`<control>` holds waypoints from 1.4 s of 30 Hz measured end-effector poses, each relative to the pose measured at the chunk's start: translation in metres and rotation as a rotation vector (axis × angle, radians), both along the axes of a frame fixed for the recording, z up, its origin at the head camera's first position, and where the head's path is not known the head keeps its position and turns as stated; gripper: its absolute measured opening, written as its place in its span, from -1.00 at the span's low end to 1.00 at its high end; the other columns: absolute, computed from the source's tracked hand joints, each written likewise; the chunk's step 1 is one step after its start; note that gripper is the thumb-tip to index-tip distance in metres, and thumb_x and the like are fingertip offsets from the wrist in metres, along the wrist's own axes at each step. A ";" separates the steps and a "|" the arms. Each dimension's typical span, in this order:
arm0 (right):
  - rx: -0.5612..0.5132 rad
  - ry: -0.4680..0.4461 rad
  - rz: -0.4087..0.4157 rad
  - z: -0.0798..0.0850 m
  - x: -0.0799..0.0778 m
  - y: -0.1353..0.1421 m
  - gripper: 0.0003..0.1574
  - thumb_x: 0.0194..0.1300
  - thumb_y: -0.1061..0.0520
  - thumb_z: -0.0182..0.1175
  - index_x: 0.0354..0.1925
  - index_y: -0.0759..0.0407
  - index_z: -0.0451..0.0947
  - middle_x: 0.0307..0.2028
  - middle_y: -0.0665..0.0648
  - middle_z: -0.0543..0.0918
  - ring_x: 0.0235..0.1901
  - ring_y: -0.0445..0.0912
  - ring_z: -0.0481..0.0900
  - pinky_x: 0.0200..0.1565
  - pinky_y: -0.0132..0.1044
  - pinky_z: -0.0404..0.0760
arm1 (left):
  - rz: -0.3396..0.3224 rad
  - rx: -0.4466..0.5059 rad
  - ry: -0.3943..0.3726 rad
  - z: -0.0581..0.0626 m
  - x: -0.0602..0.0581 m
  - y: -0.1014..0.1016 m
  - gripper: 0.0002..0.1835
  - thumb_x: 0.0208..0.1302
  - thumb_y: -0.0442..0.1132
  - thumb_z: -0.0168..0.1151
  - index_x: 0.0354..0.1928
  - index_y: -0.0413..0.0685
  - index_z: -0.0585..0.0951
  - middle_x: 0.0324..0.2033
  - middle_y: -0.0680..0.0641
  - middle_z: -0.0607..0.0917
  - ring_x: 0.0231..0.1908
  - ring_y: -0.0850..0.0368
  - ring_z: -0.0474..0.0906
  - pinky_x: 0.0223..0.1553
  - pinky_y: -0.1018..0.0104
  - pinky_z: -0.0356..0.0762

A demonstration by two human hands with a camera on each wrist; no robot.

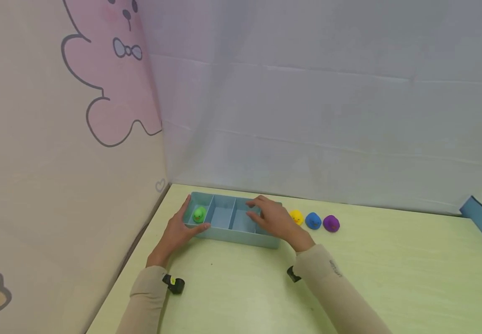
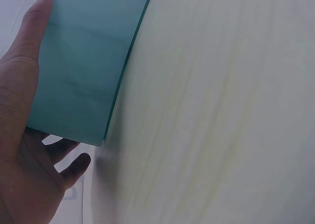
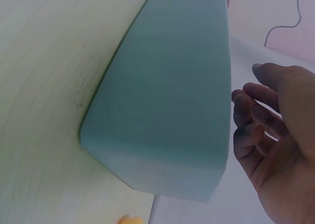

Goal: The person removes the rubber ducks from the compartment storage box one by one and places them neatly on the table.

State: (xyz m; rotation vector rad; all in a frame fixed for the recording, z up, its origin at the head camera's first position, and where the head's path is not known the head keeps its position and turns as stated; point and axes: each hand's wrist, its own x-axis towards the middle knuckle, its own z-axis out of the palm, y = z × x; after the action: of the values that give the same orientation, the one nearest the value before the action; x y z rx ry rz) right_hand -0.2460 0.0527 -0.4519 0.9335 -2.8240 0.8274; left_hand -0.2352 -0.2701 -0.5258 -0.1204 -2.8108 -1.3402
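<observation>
A blue divided box (image 1: 241,236) has a row of compartments, with a green rubber duck (image 1: 199,214) in the leftmost one. My left hand (image 1: 181,230) holds the box's left end, thumb along the front wall and fingers at the end wall. In the left wrist view the thumb (image 2: 32,32) lies against the blue wall. Over the right part of the box is my right hand (image 1: 272,217), thumb and fingers apart with nothing between them. The right wrist view shows that hand (image 3: 280,130) above the rim with bent fingers.
Right of the box, a yellow duck (image 1: 296,217), a blue duck (image 1: 313,221) and a purple duck (image 1: 331,223) stand in a row on the pale table (image 1: 391,273). A white curtain (image 1: 328,116) hangs behind the table; a printed wall (image 1: 78,185) borders its left side.
</observation>
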 end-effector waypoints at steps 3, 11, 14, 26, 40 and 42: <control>-0.001 0.007 -0.004 -0.001 0.002 -0.005 -0.54 0.53 -0.02 0.15 0.25 0.16 0.58 0.12 0.11 0.67 -0.33 -0.19 0.63 -0.23 -0.31 0.66 | -0.006 0.000 0.003 -0.001 0.000 -0.003 0.28 0.09 0.31 0.48 0.65 0.35 -0.18 0.64 -0.16 0.03 0.60 -0.34 0.01 0.50 -0.39 0.14; 0.008 0.029 0.000 -0.001 0.006 -0.020 -0.54 0.53 -0.01 0.16 0.25 0.16 0.58 0.13 0.12 0.68 -0.27 -0.13 0.67 -0.17 -0.23 0.71 | -0.027 0.006 -0.003 0.001 0.002 -0.009 0.28 0.08 0.31 0.48 0.65 0.37 -0.19 0.64 -0.14 0.02 0.60 -0.33 0.00 0.51 -0.39 0.13; 0.013 0.034 0.012 0.000 0.006 -0.025 -0.54 0.53 0.00 0.15 0.26 0.17 0.57 0.11 0.14 0.69 -0.18 -0.06 0.70 -0.10 -0.14 0.73 | -0.028 0.005 -0.002 0.001 0.003 -0.011 0.29 0.08 0.30 0.49 0.66 0.34 -0.19 0.64 -0.15 0.02 0.60 -0.34 0.00 0.50 -0.40 0.13; 0.055 0.027 0.051 -0.001 0.002 -0.045 -0.55 0.54 0.01 0.15 0.26 0.15 0.56 0.08 0.13 0.68 -0.15 -0.04 0.71 -0.07 -0.12 0.74 | -0.020 0.019 -0.014 0.001 0.002 -0.011 0.29 0.06 0.32 0.49 0.65 0.40 -0.18 0.64 -0.16 0.03 0.60 -0.33 0.00 0.51 -0.38 0.13; 0.053 0.024 0.092 -0.003 -0.001 -0.059 -0.57 0.55 0.03 0.13 0.26 0.17 0.55 0.11 0.12 0.67 -0.05 0.03 0.73 -0.09 -0.06 0.74 | -0.016 0.007 -0.006 0.001 0.003 -0.010 0.29 0.04 0.35 0.49 0.65 0.39 -0.15 0.64 -0.15 0.05 0.59 -0.33 0.04 0.50 -0.39 0.16; 0.048 0.029 0.098 -0.005 -0.002 -0.059 -0.57 0.54 0.03 0.14 0.25 0.18 0.55 0.11 0.13 0.67 -0.04 0.06 0.73 -0.10 -0.05 0.74 | -0.013 0.007 -0.004 0.001 0.003 -0.009 0.30 0.02 0.36 0.49 0.65 0.37 -0.14 0.63 -0.15 0.06 0.59 -0.33 0.05 0.49 -0.39 0.18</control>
State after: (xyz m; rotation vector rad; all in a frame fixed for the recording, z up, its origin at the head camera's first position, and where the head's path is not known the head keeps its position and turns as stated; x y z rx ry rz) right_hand -0.2476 -0.0065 -0.4565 1.0894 -2.8048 0.7521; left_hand -0.2327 -0.2796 -0.5252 -0.1364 -2.8130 -1.3550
